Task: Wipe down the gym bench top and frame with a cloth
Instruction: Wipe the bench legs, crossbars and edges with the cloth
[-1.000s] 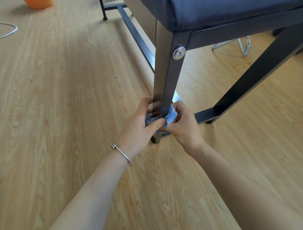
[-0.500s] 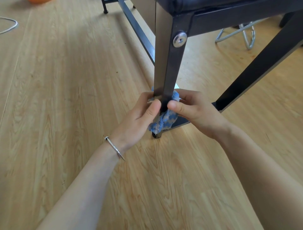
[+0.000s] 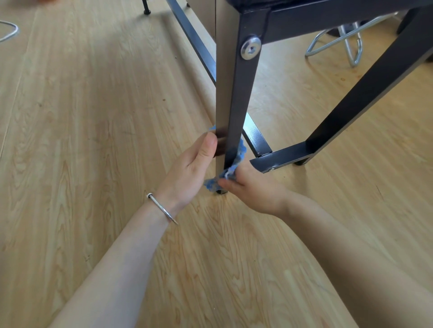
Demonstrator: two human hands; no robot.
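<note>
The gym bench's near upright leg (image 3: 234,98) is dark metal with a silver bolt (image 3: 250,48). Only a sliver of the black padded top (image 3: 253,2) shows at the upper edge. A blue cloth (image 3: 241,152) is looped round the back of the leg just above its foot. My left hand (image 3: 189,168) is on the leg's left side. Its thumb lies beside the leg where a blue corner peeks out, and its fingers are hidden behind the leg. My right hand (image 3: 254,187) grips the cloth's lower end close to the floor, right of the foot.
A diagonal brace (image 3: 375,89) and a low cross bar (image 3: 281,159) run to the right of the leg. A long floor rail (image 3: 194,39) runs away behind it. A chrome wire frame (image 3: 349,44) stands at back right and a white cable (image 3: 9,30) lies far left. The floor is wood.
My right hand has dropped toward the leg's foot, pulling its end of the cloth down. My left hand stays higher on the leg's left side.
</note>
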